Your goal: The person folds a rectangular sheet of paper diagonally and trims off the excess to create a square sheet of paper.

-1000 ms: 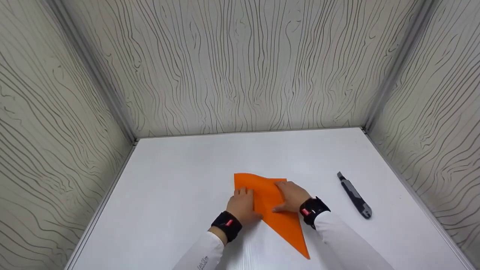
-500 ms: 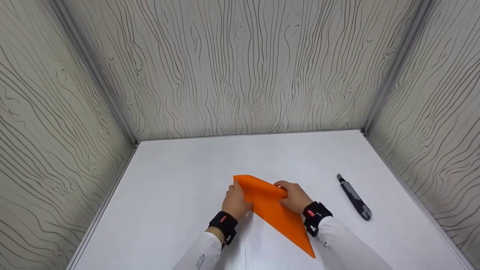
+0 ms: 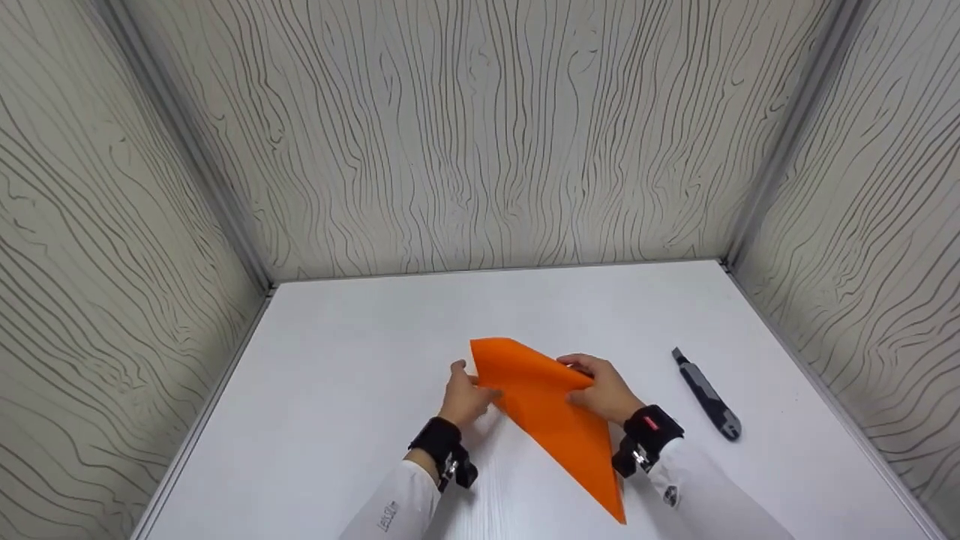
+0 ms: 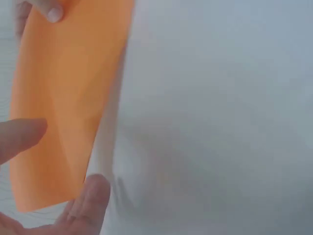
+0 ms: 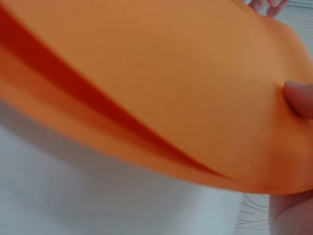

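A folded sheet of orange paper [image 3: 544, 409] is raised at a slant over the white table, its pointed end toward the person. My right hand [image 3: 609, 391] grips its right edge, thumb on the near face and fingers behind. At the left edge is my left hand [image 3: 465, 399], its fingers spread apart. In the left wrist view the left thumb [image 4: 22, 137] lies over the paper, while the straight fingers [image 4: 95, 193] reach past its lower end. Two layers with a gap between them show along the paper's edge [image 5: 122, 112] in the right wrist view.
A grey and black utility knife [image 3: 707, 396] lies to the right of the right hand, its tip pointing away. The white table [image 3: 360, 352] is bounded by wood-patterned panels [image 3: 480, 150] at the back and both sides.
The paper, pressed near the table before, is now lifted and tilted. My right hand has shifted right and grips its edge. My left hand has moved off the paper's face, its fingers spreading.
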`<state>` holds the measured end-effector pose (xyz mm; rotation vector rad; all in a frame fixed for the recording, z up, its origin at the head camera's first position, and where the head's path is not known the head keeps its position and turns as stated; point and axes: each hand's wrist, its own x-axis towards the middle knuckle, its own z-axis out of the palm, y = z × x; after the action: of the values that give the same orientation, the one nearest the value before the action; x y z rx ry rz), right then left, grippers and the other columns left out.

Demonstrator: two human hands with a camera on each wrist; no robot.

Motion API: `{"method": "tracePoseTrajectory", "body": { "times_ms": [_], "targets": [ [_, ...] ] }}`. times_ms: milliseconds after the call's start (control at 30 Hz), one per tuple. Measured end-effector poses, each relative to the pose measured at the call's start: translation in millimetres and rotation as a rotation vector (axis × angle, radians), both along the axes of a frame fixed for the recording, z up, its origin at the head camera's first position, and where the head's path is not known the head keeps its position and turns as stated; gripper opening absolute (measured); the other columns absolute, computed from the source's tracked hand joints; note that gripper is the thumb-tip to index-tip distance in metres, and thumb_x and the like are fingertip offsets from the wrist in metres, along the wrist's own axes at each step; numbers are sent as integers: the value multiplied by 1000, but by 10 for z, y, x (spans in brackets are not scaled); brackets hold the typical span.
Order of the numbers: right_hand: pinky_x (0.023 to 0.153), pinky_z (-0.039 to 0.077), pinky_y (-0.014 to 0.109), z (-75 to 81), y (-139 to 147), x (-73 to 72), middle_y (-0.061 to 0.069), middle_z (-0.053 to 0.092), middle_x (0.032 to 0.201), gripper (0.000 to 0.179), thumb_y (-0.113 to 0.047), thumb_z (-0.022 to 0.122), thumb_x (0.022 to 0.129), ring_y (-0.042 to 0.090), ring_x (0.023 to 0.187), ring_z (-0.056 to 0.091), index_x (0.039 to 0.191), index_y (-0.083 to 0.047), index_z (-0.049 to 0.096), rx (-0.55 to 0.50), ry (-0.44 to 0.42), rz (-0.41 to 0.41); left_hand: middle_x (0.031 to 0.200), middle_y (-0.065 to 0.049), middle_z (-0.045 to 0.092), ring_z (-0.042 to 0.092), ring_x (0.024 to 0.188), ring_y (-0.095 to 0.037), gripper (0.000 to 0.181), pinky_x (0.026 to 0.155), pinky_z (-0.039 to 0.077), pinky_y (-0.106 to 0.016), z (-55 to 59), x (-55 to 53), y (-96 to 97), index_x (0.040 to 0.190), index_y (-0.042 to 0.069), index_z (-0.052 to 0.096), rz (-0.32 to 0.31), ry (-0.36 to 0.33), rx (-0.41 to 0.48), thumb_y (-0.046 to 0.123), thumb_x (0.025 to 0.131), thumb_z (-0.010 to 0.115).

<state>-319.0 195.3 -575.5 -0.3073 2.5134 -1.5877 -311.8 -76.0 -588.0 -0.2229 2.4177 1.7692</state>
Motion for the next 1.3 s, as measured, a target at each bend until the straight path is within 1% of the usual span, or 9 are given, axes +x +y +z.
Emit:
{"method": "tracePoseTrajectory", "body": {
  "times_ms": [100, 300, 400, 500, 633, 867, 1067, 1200, 1300],
  "targets": [
    [103, 59, 44, 22, 37, 17, 16, 72, 132, 60, 7, 78, 88, 28, 114, 68, 146, -3, 64, -28, -1, -4, 142, -29, 59, 76, 104, -31, 100, 95, 65, -49, 36, 6, -42, 166, -7, 16, -7, -59, 112, 15, 94, 82],
    [103, 58, 38, 72, 107, 60, 17, 69, 135, 62, 3, 80, 91, 27, 116, 66, 149, -2, 61, -98, -32, 12, 142, -32, 58, 78, 99, -27, 90, 93, 66, -41, 69, 8, -125, 161, -11, 25, -72, -86, 293, 12, 95, 82],
    [102, 58, 34, 104, 126, 92, 18, 67, 138, 63, 0, 81, 92, 27, 117, 66, 151, -1, 58, -155, -60, 32, 133, -25, 67, 77, 97, -23, 70, 92, 66, -39, 58, 20, -151, 152, -10, 44, -157, -92, 368, 12, 97, 81],
    [103, 59, 32, 141, 140, 114, 18, 66, 141, 65, -4, 81, 95, 26, 118, 66, 154, -1, 55, -220, -82, 64, 117, -15, 77, 77, 95, -21, 42, 90, 66, -38, 57, 28, -157, 135, -6, 65, -244, -74, 434, 10, 98, 79],
    [103, 60, 30, 179, 154, 115, 17, 66, 142, 67, -6, 83, 95, 27, 120, 66, 154, 0, 53, -271, -86, 96, 105, -10, 79, 79, 89, -20, 23, 85, 67, -35, 101, 27, -167, 121, -2, 75, -296, -44, 500, 10, 102, 76],
    [100, 60, 28, 180, 200, 104, 20, 67, 142, 66, -2, 82, 93, 25, 118, 68, 152, 5, 54, -276, -68, 132, 104, -14, 82, 80, 81, -19, 21, 79, 67, -33, 175, 33, -196, 116, -6, 77, -350, -16, 492, 11, 104, 74],
    [101, 58, 24, 180, 235, 109, 13, 69, 141, 65, -8, 83, 95, 19, 116, 69, 153, 3, 54, -288, -66, 134, 99, -12, 81, 81, 81, -20, 20, 80, 67, -34, 187, 58, -183, 113, -6, 78, -341, 24, 463, 11, 103, 75],
    [104, 58, 24, 195, 258, 98, 19, 61, 152, 69, -9, 81, 97, 20, 123, 69, 157, 1, 49, -307, -58, 125, 94, -10, 78, 80, 79, -20, 19, 78, 67, -34, 190, 76, -172, 111, -7, 78, -321, 47, 466, 9, 102, 76],
    [109, 57, 31, 211, 274, 87, 24, 46, 164, 81, -11, 82, 97, 29, 134, 65, 165, -4, 38, -304, -73, 82, 93, -9, 77, 79, 79, -20, 20, 78, 67, -34, 183, 89, -172, 113, -8, 77, -316, 53, 470, 9, 103, 75]
  ]
}}
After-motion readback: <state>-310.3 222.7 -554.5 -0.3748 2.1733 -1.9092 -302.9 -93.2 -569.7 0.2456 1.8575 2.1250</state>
